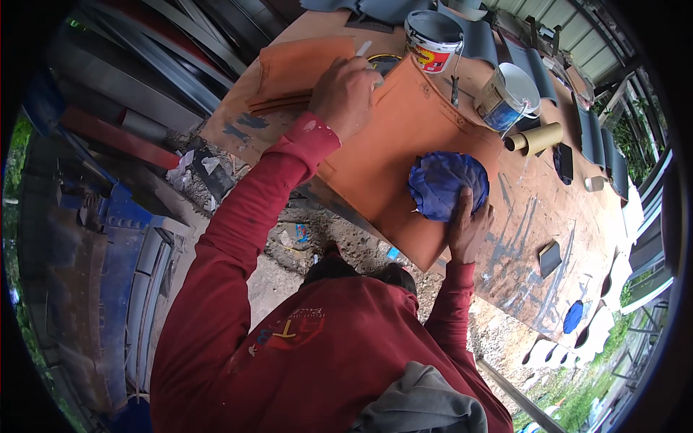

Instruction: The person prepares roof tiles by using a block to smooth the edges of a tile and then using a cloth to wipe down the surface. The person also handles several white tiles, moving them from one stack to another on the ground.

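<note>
A large orange roof tile [375,155] lies tilted across the near edge of the wooden table. My right hand [471,229] grips a bunched-up blue cloth [446,184], which rests on the tile's right part. Over the tile's upper left edge, my left hand [345,94] is closed, with a thin white stick-like tool [364,49] poking out past its fingers. The rest of that tool is hidden in the hand. Behind my left hand sits another orange roof tile [299,68], with more edges stacked beneath it.
On the paint-marked table [527,209] stand a white bucket [432,40] and a second pail [507,97]. A brown roll [538,138], a phone-like black item [563,162] and a blue disc [573,316] lie to the right. Grey tiles [480,43] line the far edge. Metal profiles [162,54] lean at left.
</note>
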### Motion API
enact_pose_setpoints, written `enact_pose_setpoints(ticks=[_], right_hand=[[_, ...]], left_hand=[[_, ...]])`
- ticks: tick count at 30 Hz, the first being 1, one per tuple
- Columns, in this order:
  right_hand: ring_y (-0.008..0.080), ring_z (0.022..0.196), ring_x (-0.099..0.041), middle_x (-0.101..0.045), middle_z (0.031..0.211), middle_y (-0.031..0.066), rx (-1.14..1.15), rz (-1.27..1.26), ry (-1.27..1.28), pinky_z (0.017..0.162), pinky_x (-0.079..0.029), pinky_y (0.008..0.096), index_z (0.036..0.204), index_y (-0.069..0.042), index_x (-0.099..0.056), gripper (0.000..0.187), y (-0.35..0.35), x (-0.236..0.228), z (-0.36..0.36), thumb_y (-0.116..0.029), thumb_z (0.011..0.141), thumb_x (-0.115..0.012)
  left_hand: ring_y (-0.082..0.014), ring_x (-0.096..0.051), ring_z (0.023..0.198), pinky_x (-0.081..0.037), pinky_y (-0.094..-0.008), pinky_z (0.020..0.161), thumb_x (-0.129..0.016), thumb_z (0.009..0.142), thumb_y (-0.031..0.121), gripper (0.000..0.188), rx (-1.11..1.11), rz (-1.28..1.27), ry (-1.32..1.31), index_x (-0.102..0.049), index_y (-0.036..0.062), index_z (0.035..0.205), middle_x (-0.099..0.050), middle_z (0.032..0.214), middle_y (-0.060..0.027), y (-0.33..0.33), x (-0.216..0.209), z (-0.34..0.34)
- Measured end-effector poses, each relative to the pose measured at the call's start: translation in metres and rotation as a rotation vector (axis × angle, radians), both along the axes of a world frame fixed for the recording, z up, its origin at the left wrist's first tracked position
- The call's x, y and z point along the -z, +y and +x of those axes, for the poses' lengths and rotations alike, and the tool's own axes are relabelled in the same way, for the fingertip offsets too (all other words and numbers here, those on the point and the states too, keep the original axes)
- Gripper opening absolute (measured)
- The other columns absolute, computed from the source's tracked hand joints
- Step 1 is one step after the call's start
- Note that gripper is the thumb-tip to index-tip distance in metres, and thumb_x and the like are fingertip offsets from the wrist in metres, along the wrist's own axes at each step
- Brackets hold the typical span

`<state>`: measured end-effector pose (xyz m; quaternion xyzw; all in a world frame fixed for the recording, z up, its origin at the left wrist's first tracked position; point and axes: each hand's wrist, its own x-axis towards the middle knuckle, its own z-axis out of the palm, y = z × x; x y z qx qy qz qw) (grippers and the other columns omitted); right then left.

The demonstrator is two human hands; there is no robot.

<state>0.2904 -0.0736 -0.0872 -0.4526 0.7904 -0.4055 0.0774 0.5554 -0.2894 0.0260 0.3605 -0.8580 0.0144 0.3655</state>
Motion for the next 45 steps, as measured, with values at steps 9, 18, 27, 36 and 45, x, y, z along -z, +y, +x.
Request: enact_pose_setpoints(ticks=[9,18,27,36,45], right_hand=[[0.0443,0.127,-0.049,-0.051,0.136,0.0271,0.070,-0.181,0.363,0.109,-0.038,0.0528,0.146,-0.006,-0.056,0.052,-0.008,-0.016,0.039,-0.038,0.104,-0.059],[0.0419,0.131,-0.051,-0.051,0.141,0.0270,0.128,-0.261,0.117,0.111,-0.039,0.0502,0.148,0.000,-0.050,0.057,-0.020,-0.030,0.046,-0.033,0.103,-0.061],[0.0389,0.131,-0.054,-0.053,0.143,0.0227,0.225,-0.091,0.173,0.110,-0.042,0.0478,0.140,-0.003,-0.061,0.041,-0.021,-0.042,0.079,-0.019,0.102,-0.061],[0.0382,0.117,-0.059,-0.055,0.130,0.0236,0.679,-0.330,0.544,0.100,-0.049,0.0456,0.134,0.001,-0.060,0.052,-0.102,-0.085,0.226,-0.012,0.087,-0.077],[0.0446,0.094,-0.067,-0.068,0.099,0.0269,-0.206,0.013,-0.454,0.080,-0.053,0.0511,0.122,0.003,-0.061,0.045,-0.201,-0.047,0.374,-0.030,0.093,-0.069]], left_hand=[[-0.0306,-0.070,0.104,-0.054,-0.0383,0.090,-0.067,0.096,0.020,0.030,-0.118,0.230,0.216,-0.071,-0.0032,0.115,-0.071,0.113,-0.0161,-0.060,-0.025,0.120],[-0.0292,-0.074,0.092,-0.056,-0.0395,0.084,-0.071,0.094,0.024,0.033,-0.467,0.608,0.018,-0.073,-0.0030,0.113,-0.076,0.104,-0.0202,-0.039,0.151,0.244],[-0.0217,-0.072,0.082,-0.054,-0.0353,0.077,-0.071,0.095,0.025,0.033,-0.338,0.804,0.475,-0.071,-0.0031,0.113,-0.074,0.092,-0.0134,-0.190,0.163,0.295],[-0.0232,-0.066,0.114,-0.050,-0.0376,0.099,-0.061,0.104,0.026,0.048,-0.023,0.608,0.123,-0.056,-0.0036,0.141,-0.068,0.127,-0.0184,-0.434,0.200,0.312],[-0.0394,-0.062,0.123,-0.047,-0.0438,0.103,-0.035,0.110,0.052,0.069,0.239,0.801,-0.454,-0.060,-0.0077,0.134,-0.066,0.131,-0.0266,-0.590,0.275,0.192]])
